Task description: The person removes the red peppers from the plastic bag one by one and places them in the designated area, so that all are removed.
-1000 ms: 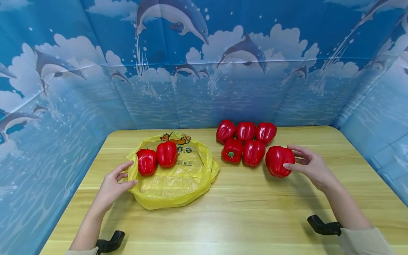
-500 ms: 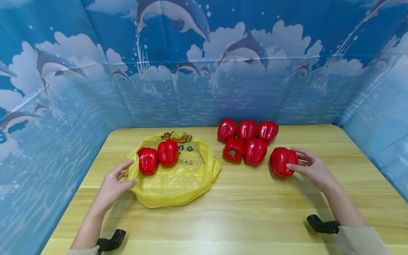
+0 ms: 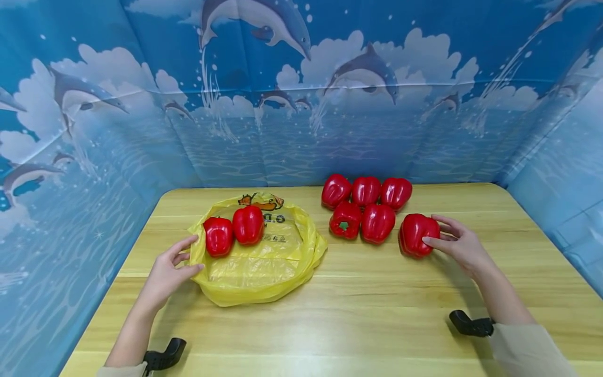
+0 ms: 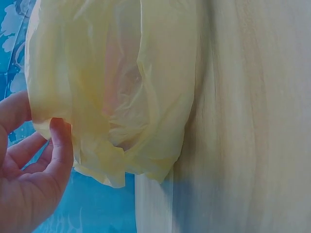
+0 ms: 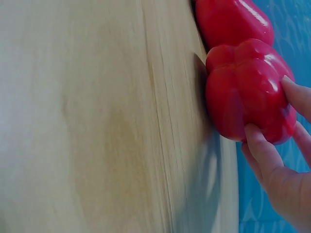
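My right hand [image 3: 459, 246] grips a glossy red bell pepper [image 3: 417, 235] at its right side, on the right of the table. In the right wrist view the fingertips and thumb hold this pepper [image 5: 248, 92], with another pepper [image 5: 233, 22] just beyond. On the left, my left hand [image 3: 169, 269] pinches the rim of a yellow plastic bag [image 3: 254, 296], which lies spread with its mouth up. Two red bell peppers lie inside, one by the left rim [image 3: 219, 237] and one beside it [image 3: 248, 225]. In the left wrist view, the bag [image 4: 160, 97] hides its contents.
Several more red bell peppers stand grouped in two rows at the back middle, a front one [image 3: 378, 224] nearest my right hand. The wooden table [image 3: 330, 324] ends at a blue dolphin-print curtain [image 3: 282, 136]. A black camera mount [image 3: 165, 356] sits on each wrist.
The right hand has moved the held bell pepper slightly right, a little apart from the group. My left hand stays at the bag's rim.
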`<act>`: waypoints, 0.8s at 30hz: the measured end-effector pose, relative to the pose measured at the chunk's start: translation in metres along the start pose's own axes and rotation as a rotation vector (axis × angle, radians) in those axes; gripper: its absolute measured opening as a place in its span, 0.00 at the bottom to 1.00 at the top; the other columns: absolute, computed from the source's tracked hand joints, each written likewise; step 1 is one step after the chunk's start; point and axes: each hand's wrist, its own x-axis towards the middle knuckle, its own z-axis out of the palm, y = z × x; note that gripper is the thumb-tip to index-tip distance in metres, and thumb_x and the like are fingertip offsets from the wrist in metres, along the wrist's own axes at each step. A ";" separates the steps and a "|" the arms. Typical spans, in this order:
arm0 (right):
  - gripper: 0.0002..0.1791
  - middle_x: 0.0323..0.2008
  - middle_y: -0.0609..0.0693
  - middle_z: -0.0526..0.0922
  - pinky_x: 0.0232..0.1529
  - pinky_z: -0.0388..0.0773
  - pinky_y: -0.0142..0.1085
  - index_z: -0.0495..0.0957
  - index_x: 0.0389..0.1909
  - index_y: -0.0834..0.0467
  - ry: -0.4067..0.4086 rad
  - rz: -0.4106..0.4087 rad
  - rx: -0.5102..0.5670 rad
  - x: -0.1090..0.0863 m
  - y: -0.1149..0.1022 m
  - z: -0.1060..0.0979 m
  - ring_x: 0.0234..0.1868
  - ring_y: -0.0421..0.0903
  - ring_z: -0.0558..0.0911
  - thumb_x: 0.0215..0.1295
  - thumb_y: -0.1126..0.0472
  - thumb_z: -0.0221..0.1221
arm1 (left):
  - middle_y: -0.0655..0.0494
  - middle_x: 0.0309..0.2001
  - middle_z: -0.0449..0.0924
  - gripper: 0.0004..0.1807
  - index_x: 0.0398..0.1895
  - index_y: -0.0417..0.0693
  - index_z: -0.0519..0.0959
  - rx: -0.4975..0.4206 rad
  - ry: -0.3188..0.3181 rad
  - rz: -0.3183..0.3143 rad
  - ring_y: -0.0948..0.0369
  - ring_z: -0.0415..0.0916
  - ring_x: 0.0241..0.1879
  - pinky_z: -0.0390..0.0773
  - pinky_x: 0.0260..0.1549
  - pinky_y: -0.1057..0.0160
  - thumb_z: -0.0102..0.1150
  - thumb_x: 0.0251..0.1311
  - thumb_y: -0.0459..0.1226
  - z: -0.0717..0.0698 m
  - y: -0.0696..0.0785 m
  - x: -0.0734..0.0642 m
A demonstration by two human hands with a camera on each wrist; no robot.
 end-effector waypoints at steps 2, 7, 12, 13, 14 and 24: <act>0.41 0.64 0.64 0.55 0.40 0.75 0.25 0.53 0.71 0.54 0.003 0.004 0.004 0.002 0.000 0.000 0.52 0.46 0.65 0.61 0.52 0.61 | 0.42 0.67 0.55 0.37 0.69 0.41 0.58 -0.001 -0.001 0.000 0.45 0.61 0.58 0.76 0.36 0.72 0.61 0.56 0.29 0.000 0.000 0.000; 0.42 0.65 0.66 0.53 0.40 0.75 0.24 0.52 0.72 0.55 0.012 0.008 0.014 0.006 -0.002 0.001 0.53 0.47 0.65 0.61 0.51 0.61 | 0.42 0.68 0.54 0.37 0.69 0.42 0.58 -0.003 -0.004 -0.007 0.44 0.60 0.58 0.76 0.36 0.72 0.61 0.56 0.30 0.000 0.001 -0.001; 0.42 0.65 0.66 0.54 0.39 0.75 0.25 0.52 0.71 0.57 0.026 0.003 0.003 0.010 -0.004 0.003 0.54 0.49 0.65 0.60 0.51 0.61 | 0.42 0.67 0.55 0.37 0.69 0.42 0.58 0.000 0.000 -0.010 0.45 0.60 0.58 0.76 0.36 0.72 0.61 0.56 0.30 0.000 0.002 -0.001; 0.42 0.65 0.66 0.54 0.39 0.75 0.25 0.52 0.71 0.57 0.026 0.004 0.002 0.011 -0.004 0.003 0.54 0.49 0.65 0.60 0.51 0.61 | 0.41 0.67 0.55 0.37 0.69 0.42 0.58 0.000 0.000 -0.010 0.45 0.60 0.58 0.76 0.36 0.72 0.61 0.56 0.30 0.000 0.002 -0.001; 0.43 0.65 0.67 0.54 0.39 0.75 0.25 0.52 0.71 0.57 0.027 0.004 0.002 0.012 -0.004 0.004 0.54 0.50 0.65 0.60 0.51 0.61 | 0.41 0.67 0.54 0.37 0.69 0.42 0.58 -0.001 -0.001 -0.011 0.44 0.60 0.58 0.76 0.36 0.72 0.61 0.56 0.30 0.000 0.003 -0.001; 0.43 0.66 0.67 0.54 0.42 0.76 0.28 0.51 0.71 0.58 0.004 0.009 0.009 0.022 -0.008 0.004 0.59 0.59 0.62 0.60 0.52 0.62 | 0.41 0.68 0.53 0.37 0.69 0.41 0.58 0.003 -0.003 -0.015 0.43 0.58 0.59 0.75 0.36 0.73 0.61 0.55 0.29 0.000 0.003 -0.001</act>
